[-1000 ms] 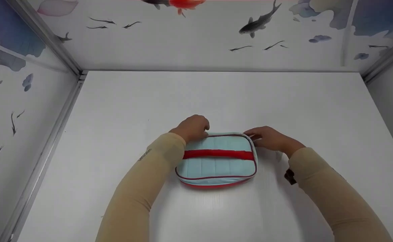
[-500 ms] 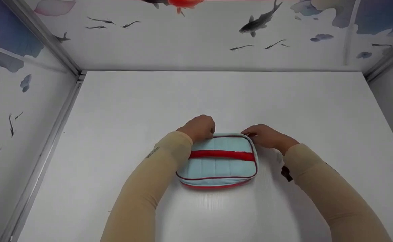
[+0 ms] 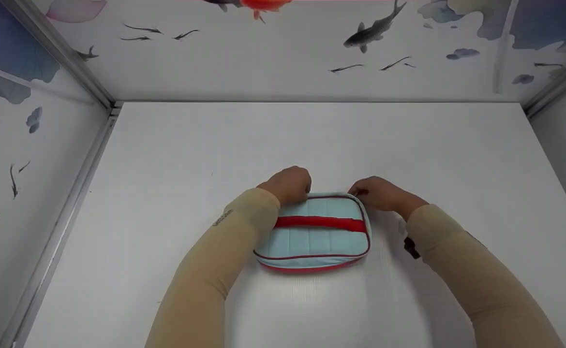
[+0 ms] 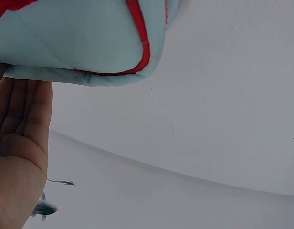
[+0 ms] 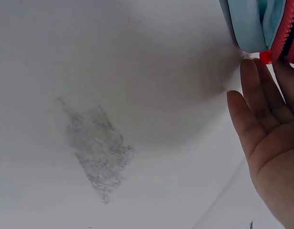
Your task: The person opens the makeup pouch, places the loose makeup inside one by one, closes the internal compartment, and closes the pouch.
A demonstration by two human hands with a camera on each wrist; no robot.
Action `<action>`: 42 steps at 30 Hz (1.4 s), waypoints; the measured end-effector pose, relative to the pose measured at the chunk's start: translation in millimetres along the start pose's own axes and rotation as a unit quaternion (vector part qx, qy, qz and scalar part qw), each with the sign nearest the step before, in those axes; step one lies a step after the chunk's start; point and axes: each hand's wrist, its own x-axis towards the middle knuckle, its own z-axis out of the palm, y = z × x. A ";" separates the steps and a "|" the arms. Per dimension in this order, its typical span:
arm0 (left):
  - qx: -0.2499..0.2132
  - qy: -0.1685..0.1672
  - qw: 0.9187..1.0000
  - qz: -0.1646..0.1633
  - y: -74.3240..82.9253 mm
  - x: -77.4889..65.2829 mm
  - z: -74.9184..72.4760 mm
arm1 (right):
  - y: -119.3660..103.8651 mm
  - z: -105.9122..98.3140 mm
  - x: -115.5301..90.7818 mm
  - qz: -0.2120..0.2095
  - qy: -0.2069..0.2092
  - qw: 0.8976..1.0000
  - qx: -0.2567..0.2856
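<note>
A light blue quilted zip pouch [image 3: 321, 246] with red piping and a red strap [image 3: 321, 222] across its top lies on the white table. My left hand [image 3: 290, 184] grips its far edge, left of the middle; in the left wrist view the fingers [image 4: 35, 102] reach past that edge, with only a bit of thumb visible. At the far right corner, my right hand [image 3: 379, 193] pinches at the zipper. The right wrist view shows the red zipper [image 5: 285, 36] and a small red tab [image 5: 266, 57] by the fingertips. Just what the thumb presses is partly hidden.
White table [image 3: 167, 145] surrounds the pouch. A back wall [image 3: 263, 63] and a left wall [image 3: 46, 159], both printed with fish, border it, with metal rails along the corners. A dark object [image 3: 412, 248] sits under the right sleeve.
My left hand has slid a little to the right along the pouch's far edge, and its fingers have closed in. The right hand has shifted slightly left and away from me. The pouch stays put.
</note>
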 end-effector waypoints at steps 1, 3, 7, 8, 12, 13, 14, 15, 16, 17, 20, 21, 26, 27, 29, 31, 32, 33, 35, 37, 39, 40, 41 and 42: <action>-0.001 0.000 1.000 0.000 -0.2 0.1 0.2 | -0.9 -0.3 0.4 0.003 -0.002 1.000 0.003; -0.001 0.003 1.000 0.000 -0.2 0.0 0.3 | -2.1 -1.0 1.3 0.012 -0.006 1.000 0.008; -0.004 0.011 1.000 0.001 0.3 -0.7 0.7 | -3.6 -2.9 3.5 0.019 -0.022 0.999 0.025; -0.002 0.012 1.000 0.002 0.7 -1.0 0.7 | -3.6 -3.4 4.2 0.019 -0.028 0.999 0.030; 0.006 0.010 1.000 0.005 3.1 -0.7 0.8 | -4.5 -5.8 6.0 0.004 -0.049 0.998 0.035; 0.010 0.009 1.000 0.007 3.7 -0.1 0.8 | -4.5 -6.3 6.4 0.001 -0.054 0.998 0.030; 0.014 0.008 1.000 0.011 4.2 0.8 1.2 | -4.9 -6.8 6.7 -0.003 -0.057 0.998 0.022; 0.015 0.007 1.000 0.011 4.8 1.2 1.5 | -5.7 -7.4 7.0 -0.007 -0.060 0.998 0.014; 0.016 0.006 1.000 0.012 5.4 1.9 1.9 | -6.9 -7.8 7.5 -0.007 -0.064 0.998 0.006; 0.016 0.005 1.000 0.011 5.9 2.4 2.5 | -7.8 -8.1 7.9 -0.002 -0.068 0.998 -0.001; 0.018 0.002 1.000 0.012 6.7 4.1 4.4 | -12.1 -8.8 9.2 0.012 -0.078 0.997 -0.023; 0.016 0.001 1.000 0.010 7.0 4.3 5.0 | -13.3 -9.1 9.6 0.013 -0.079 0.996 -0.031; 0.025 0.003 1.000 0.016 6.0 5.8 7.2 | -13.1 -9.3 10.8 -0.015 -0.063 0.995 -0.077; 0.025 0.003 1.000 0.017 5.7 5.6 7.2 | -12.5 -9.3 10.9 -0.020 -0.059 0.995 -0.082; 0.022 0.005 1.000 0.015 4.8 4.8 6.9 | -11.5 -9.2 10.8 -0.024 -0.057 0.994 -0.090; 0.016 0.003 1.000 0.011 3.7 3.3 6.6 | -10.6 -9.6 10.6 -0.018 -0.062 0.993 -0.095; 0.013 0.002 1.000 0.008 3.3 2.5 6.4 | -11.0 -9.8 10.6 -0.012 -0.065 0.993 -0.095; 0.010 0.001 1.000 0.004 2.9 1.7 6.1 | -11.0 -10.1 10.7 -0.004 -0.069 0.993 -0.095; 0.006 0.000 1.000 -0.001 2.3 0.2 5.7 | -11.4 -11.3 10.3 0.001 -0.073 0.993 -0.096; 0.008 0.000 1.000 -0.001 2.1 -0.6 5.4 | -11.3 -12.2 9.5 0.001 -0.068 0.993 -0.098; 0.007 0.000 1.000 -0.003 2.2 -1.1 5.0 | -11.1 -12.6 8.5 -0.001 -0.056 0.993 -0.100; 0.007 -0.001 1.000 -0.004 2.2 -1.2 4.9 | -11.9 -12.7 7.7 -0.004 -0.050 0.994 -0.102; 0.009 -0.001 1.000 -0.005 2.3 -1.1 4.6 | -12.5 -12.3 7.2 -0.005 -0.043 0.994 -0.103; 0.010 -0.003 1.000 -0.007 2.4 -1.0 4.5 | -13.5 -11.8 6.8 -0.006 -0.037 0.994 -0.107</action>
